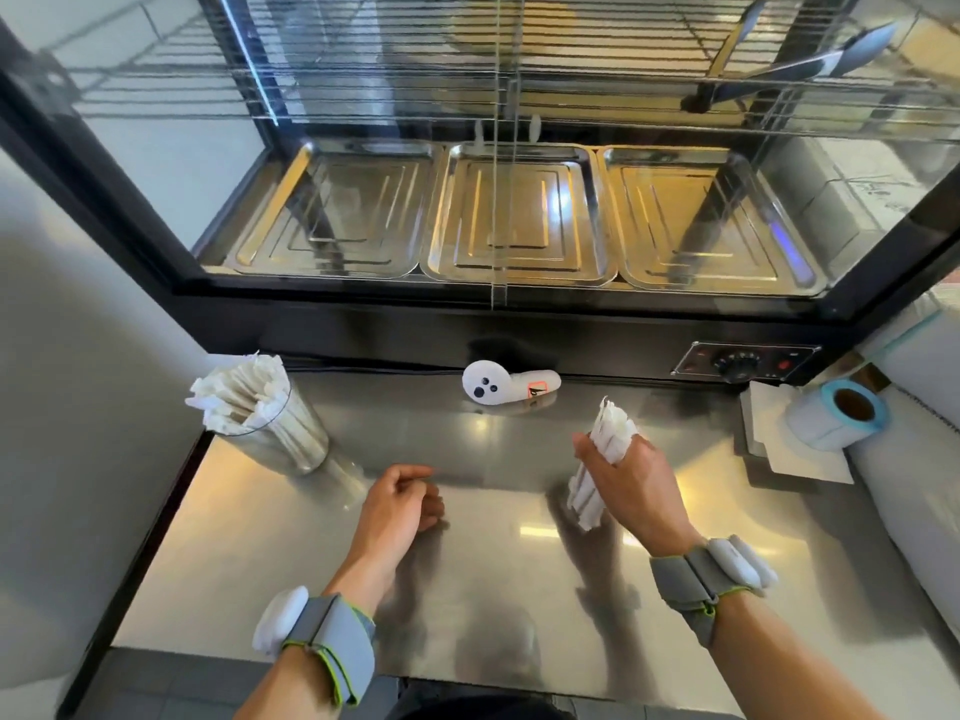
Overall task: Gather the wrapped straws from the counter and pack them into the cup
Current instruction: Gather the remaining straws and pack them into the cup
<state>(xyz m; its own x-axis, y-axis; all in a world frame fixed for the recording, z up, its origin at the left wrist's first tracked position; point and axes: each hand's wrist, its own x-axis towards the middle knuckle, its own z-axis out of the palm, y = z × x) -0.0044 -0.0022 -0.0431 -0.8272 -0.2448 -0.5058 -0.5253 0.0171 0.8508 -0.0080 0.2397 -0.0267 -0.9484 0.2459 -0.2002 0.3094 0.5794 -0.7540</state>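
Observation:
A clear cup stands at the back left of the steel counter, packed with several white paper-wrapped straws whose tops fan out above the rim. My right hand is shut on a bundle of wrapped straws, held upright above the counter's right half; the bundle's lower end sticks out below my palm. My left hand hovers low over the counter's middle, fingers loosely curled, nothing in it. It is to the right of the cup and apart from it.
A white handheld controller lies at the back of the counter. A roll of labels and white paper sheets sit at the right. Behind stands a glass display warmer with three steel trays and a control knob.

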